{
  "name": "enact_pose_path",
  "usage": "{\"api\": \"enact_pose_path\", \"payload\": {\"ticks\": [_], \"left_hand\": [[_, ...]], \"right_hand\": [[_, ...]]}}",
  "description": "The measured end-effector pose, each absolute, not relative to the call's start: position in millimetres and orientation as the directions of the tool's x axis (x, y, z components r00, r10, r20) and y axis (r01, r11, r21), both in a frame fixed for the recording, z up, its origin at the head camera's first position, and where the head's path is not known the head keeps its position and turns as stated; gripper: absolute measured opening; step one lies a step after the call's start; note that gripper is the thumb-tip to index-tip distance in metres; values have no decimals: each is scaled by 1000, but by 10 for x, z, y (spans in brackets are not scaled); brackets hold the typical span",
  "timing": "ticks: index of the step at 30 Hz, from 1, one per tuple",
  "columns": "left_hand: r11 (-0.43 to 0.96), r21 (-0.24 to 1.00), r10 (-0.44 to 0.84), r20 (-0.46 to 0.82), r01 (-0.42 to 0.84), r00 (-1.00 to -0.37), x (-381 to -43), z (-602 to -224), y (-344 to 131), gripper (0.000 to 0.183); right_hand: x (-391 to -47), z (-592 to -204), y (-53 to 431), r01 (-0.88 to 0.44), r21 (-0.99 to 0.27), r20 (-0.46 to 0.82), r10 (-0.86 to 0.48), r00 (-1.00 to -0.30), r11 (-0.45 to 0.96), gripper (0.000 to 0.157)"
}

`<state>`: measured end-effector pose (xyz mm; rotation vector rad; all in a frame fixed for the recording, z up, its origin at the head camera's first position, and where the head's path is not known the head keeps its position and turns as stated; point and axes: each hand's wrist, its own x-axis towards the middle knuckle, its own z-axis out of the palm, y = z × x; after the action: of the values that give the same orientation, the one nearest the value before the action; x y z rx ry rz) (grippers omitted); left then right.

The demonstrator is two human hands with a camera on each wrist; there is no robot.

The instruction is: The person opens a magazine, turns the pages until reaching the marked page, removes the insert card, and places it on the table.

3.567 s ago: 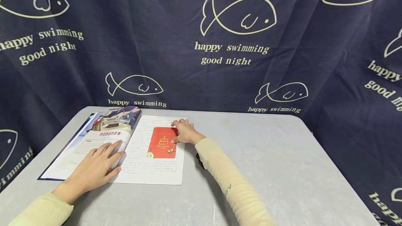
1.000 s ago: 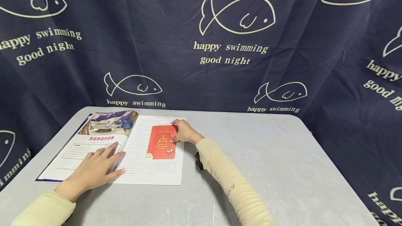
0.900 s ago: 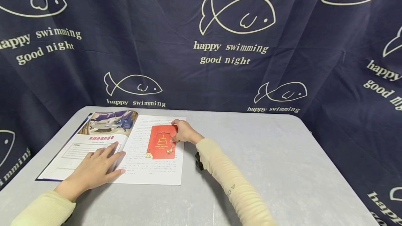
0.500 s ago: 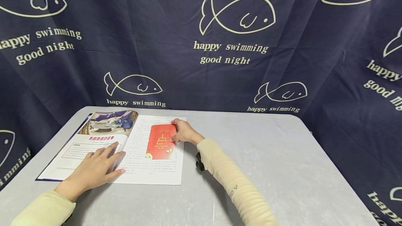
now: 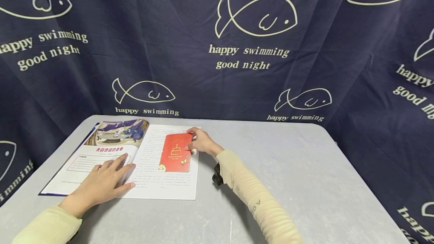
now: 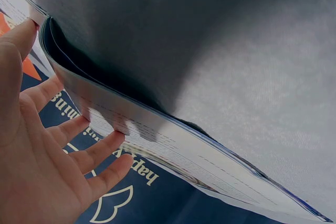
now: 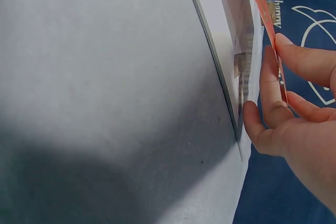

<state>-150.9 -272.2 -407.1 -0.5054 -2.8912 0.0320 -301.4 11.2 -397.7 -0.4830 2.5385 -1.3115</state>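
An open book [image 5: 162,189] with printed text and a colour picture lies at the left of the table. My left hand [image 5: 103,183] rests on its left page near the fold, fingers spread and fairly straight; in the left wrist view the fingertips touch the curved page [image 6: 105,98]. Over the right page is a red birthday card [image 5: 174,163] with a gold cake drawing. My right hand [image 5: 203,141] pinches the card's right edge. In the right wrist view the card [image 7: 261,3] passes between thumb and fingers, its held edge raised off the page.
The grey table [image 5: 278,176] stretches to the right of the book. Behind it hangs a dark blue curtain [image 5: 190,48] with white fish drawings and lettering. A black wrist camera [image 5: 217,174] sits under the right sleeve.
The left page, raised and curled in the oldest frame, lies flatter now. The right hand has shifted slightly right with the card, which has tilted a little. The left hand stays on the page.
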Motion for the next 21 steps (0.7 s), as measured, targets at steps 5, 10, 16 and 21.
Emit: {"api": "enact_pose_path", "payload": {"ticks": [5, 10, 16, 21], "left_hand": [[941, -55, 338, 192, 334, -921, -1518, -4079, -2727, 60], [942, -50, 336, 190, 332, -923, -1508, -4068, -2716, 59], [942, -50, 336, 188, 333, -923, -1510, -4070, -2717, 60], [940, -53, 340, 195, 336, -920, -1515, -4077, -2723, 60]], "right_hand": [[-3011, -3975, 129, -139, -859, -73, -385, -920, 494, 62], [-3021, -3984, 152, -118, -885, -73, -385, -920, 451, 62], [-3027, -3987, 190, -101, -903, -77, -388, -918, 418, 62], [-3015, -3961, 242, -105, -907, -72, -394, -916, 408, 62]]}}
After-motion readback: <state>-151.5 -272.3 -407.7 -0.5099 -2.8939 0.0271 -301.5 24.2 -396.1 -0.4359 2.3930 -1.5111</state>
